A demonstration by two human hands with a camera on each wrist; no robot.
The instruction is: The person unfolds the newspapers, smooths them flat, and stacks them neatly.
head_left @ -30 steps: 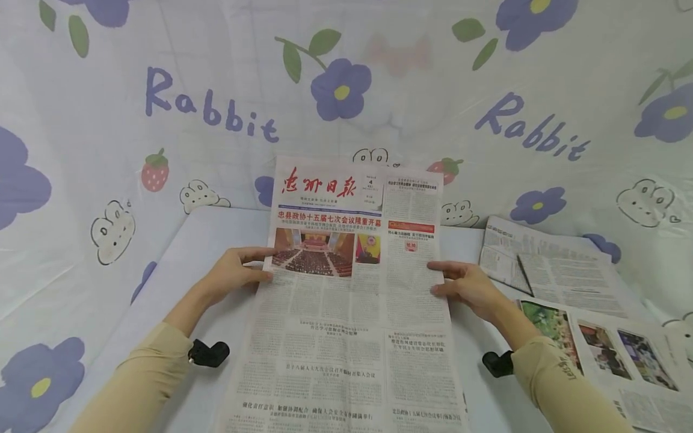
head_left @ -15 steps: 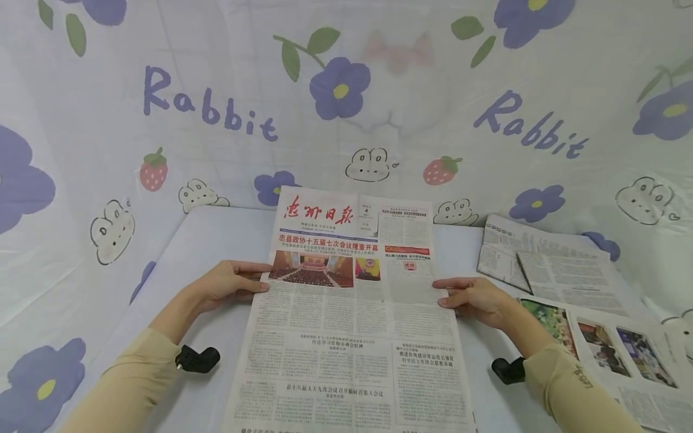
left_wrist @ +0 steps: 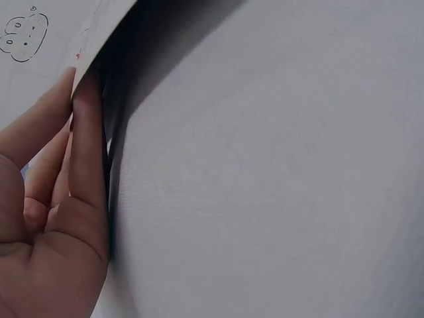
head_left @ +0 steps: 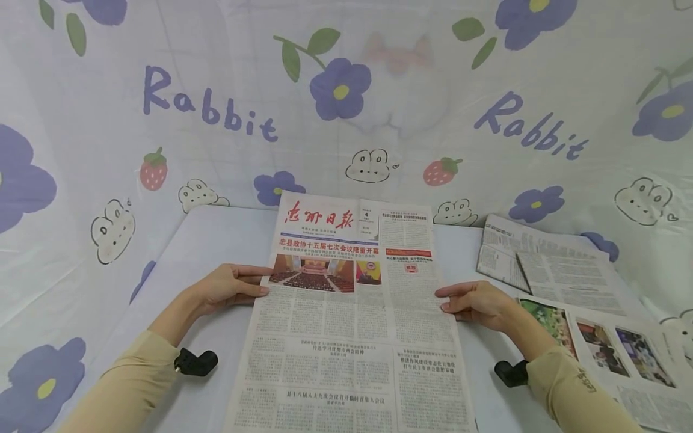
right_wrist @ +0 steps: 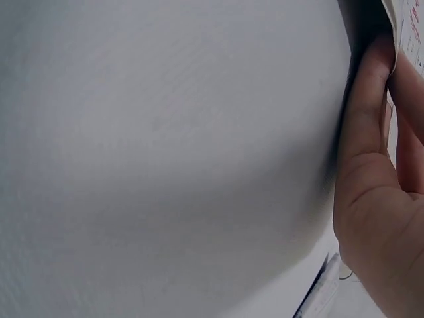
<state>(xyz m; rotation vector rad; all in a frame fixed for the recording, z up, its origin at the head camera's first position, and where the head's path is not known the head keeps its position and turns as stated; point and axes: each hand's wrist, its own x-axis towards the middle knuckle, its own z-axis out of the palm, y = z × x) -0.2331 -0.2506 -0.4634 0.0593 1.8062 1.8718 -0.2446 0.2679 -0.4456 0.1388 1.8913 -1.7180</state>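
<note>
In the head view a long newspaper with a red masthead and a colour photo lies upright to me, its lower end cut off by the frame. At its left edge, my left hand pinches the paper between thumb and fingers. My right hand pinches the opposite edge at about the same height. The left wrist view has the edge of the sheet between thumb and fingertip of the left hand. From the right wrist, the right hand likewise holds the paper's edge, lifted a little off the surface.
A pale table lies under the paper. At the right are a folded newspaper and another printed sheet with colour photos. Behind the table hangs a curtain with flowers and rabbits. Black wrist devices sit at both sleeves.
The newspaper's top edge has come down from in front of the curtain towards the table, both hands lowering with it and keeping their hold. In the last half second it dropped only slightly.
</note>
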